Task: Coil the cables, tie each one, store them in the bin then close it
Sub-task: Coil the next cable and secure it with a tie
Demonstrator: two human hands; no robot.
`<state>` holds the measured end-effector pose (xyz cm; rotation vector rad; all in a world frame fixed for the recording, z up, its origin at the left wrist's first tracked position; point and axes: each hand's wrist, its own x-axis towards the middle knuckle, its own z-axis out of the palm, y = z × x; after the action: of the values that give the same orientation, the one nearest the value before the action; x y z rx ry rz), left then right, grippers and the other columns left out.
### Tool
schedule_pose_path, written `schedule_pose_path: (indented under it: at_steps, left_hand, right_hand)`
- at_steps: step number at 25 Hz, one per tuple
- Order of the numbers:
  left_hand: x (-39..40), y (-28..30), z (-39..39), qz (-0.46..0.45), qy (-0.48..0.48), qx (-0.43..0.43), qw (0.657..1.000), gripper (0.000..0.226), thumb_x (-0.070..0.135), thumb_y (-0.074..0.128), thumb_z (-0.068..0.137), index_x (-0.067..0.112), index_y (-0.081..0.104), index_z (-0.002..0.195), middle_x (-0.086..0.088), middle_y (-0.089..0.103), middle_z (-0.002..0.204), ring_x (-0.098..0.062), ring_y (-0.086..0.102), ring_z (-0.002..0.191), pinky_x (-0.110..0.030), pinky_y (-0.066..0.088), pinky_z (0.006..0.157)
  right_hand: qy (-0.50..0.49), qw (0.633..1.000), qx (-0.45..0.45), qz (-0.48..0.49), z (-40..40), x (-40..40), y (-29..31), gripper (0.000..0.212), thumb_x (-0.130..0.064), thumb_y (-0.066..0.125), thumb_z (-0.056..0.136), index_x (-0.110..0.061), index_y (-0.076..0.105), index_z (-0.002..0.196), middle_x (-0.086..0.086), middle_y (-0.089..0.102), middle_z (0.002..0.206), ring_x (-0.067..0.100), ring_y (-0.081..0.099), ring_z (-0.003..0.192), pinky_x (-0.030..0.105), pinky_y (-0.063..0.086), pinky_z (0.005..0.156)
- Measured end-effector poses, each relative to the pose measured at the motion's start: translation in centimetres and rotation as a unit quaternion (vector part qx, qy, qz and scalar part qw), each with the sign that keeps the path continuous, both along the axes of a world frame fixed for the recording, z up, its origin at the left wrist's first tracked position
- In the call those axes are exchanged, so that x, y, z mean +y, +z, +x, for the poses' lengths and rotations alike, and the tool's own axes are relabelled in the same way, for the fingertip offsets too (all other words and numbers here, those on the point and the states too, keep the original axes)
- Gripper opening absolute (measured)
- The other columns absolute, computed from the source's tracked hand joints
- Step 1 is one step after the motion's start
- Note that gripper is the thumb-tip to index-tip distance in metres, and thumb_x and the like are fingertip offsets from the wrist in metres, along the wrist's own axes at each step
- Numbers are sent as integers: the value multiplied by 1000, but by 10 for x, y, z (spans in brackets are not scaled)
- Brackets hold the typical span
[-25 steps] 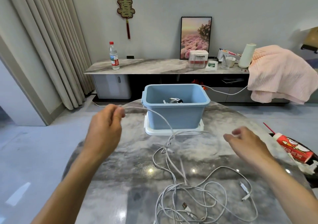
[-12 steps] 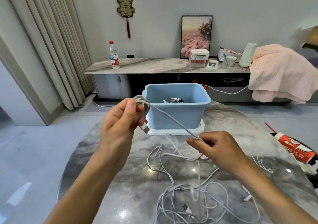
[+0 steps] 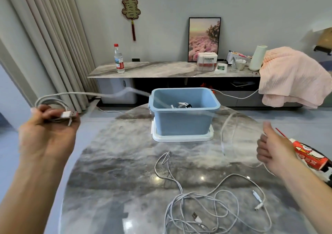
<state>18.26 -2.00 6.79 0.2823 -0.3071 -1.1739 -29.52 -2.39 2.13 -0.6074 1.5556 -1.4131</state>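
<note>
We see left hand (image 3: pixel 48 136) gripping coiled cable (image 3: pixel 52 102), plug pointing right; right hand (image 3: pixel 273 149) pinches its strand, stretched left-right.

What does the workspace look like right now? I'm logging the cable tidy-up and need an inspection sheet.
Surface: round grey marble table, glossy.
Job's things: blue bin open, some cables inside, standing on its white lid.
Clutter: red-and-white carton at the right edge.
Grippers: left hand holds a partly wound coil; right hand pinches the same cable.
Cables: loose white tangle near the front edge.
Surroundings: sideboard with water bottle, framed picture, pink cloth; curtains left.
</note>
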Motion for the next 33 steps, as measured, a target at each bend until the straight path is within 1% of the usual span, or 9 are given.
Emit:
schedule_pose_path:
  at_steps: [6,9,13,17,21,24,28,30,33]
  left_hand:
    - [-13,-13,17,53,88,61,993,43,25,37,104,18,54,65,8,47,55,-8,51,54,-31,38,80]
    - [-16,-62,36,65,122,146,980,31,21,37,105,16,53,80,2,50,64,-14,52,69,-34,38,83]
    - [8,-18,-39,97,56,7,994,40,29,34,105,22,52,70,10,45,55,-2,49,54,-28,41,77]
    - [16,23,-103,103,-23,-193,976,31,31,39,103,22,50,76,12,47,56,-1,50,54,-28,40,73]
    - [32,22,-151,100,-62,-320,940,29,28,43,102,16,55,78,8,44,55,-7,46,53,-29,36,68]
    - [38,16,-172,105,-81,-373,919,32,26,46,101,11,57,75,6,38,52,-8,42,48,-29,35,66]
    - [45,7,-189,113,-165,-350,915,28,30,54,90,9,61,72,4,34,51,-10,40,47,-33,31,67]
    - [46,7,-188,127,-248,-295,914,25,29,56,86,9,61,71,4,31,54,-11,37,48,-33,32,72]
    - [50,6,-186,121,-377,-191,898,25,19,49,88,4,67,82,1,37,63,-13,43,54,-37,34,89]
  right_hand:
    - [-79,958,-266,74,-24,-12,-34,49,-50,29,105,-23,23,64,-6,24,33,8,16,21,12,12,29]
    - [-151,955,-251,50,-56,-11,-26,36,-28,28,99,-23,20,65,-5,24,30,8,15,22,16,14,27]
    - [-66,978,-191,47,-39,-13,-21,33,-30,46,94,-22,30,66,-5,32,38,6,20,23,17,14,27]
    - [112,973,165,119,8,-6,-11,45,-43,53,99,-5,60,77,9,62,57,20,50,42,26,44,43]
    - [109,772,623,59,35,13,18,35,-43,51,97,-12,68,102,5,74,95,32,66,93,39,49,76]
    - [129,896,349,-243,73,43,66,40,-58,48,92,-31,66,115,-15,70,113,10,62,113,34,47,91]
    - [378,794,418,-229,117,58,53,28,-50,58,94,-32,61,115,-22,68,100,-6,62,96,19,45,75]
    - [364,830,342,-248,123,50,37,14,-27,55,100,-22,64,90,-10,57,62,4,55,55,19,40,56]
    - [291,886,257,-253,123,39,24,24,-28,53,101,-16,67,86,-2,48,57,4,42,53,23,34,51]
